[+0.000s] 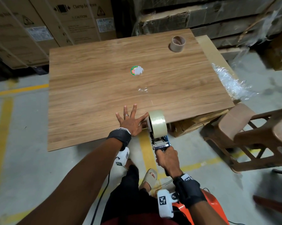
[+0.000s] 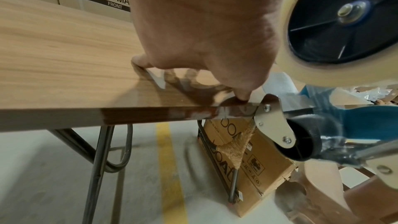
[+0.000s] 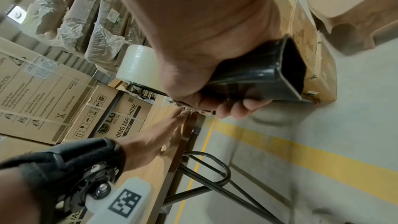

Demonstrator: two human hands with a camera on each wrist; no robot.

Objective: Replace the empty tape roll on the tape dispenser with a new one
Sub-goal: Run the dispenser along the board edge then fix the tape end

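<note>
My right hand [image 1: 165, 159] grips the black handle [image 3: 264, 72] of the tape dispenser [image 1: 159, 142] at the table's near edge. A full roll of clear tape [image 1: 158, 123] sits on the dispenser's hub [image 2: 344, 19]. My left hand [image 1: 130, 120] lies flat on the wooden table [image 1: 104, 78] just left of the roll, fingers spread, thumb pressing by the table edge beside the dispenser's roller [image 2: 301, 142]. The empty cardboard core [image 1: 177, 44] stands at the table's far right corner.
A torn round sticker [image 1: 137, 70] and a scrap of clear film [image 1: 142, 90] lie mid-table. Crumpled plastic wrap [image 1: 231, 82] hangs off the right edge. Brown plastic stools [image 1: 250, 135] stand to the right. Cartons [image 1: 39, 26] line the back wall.
</note>
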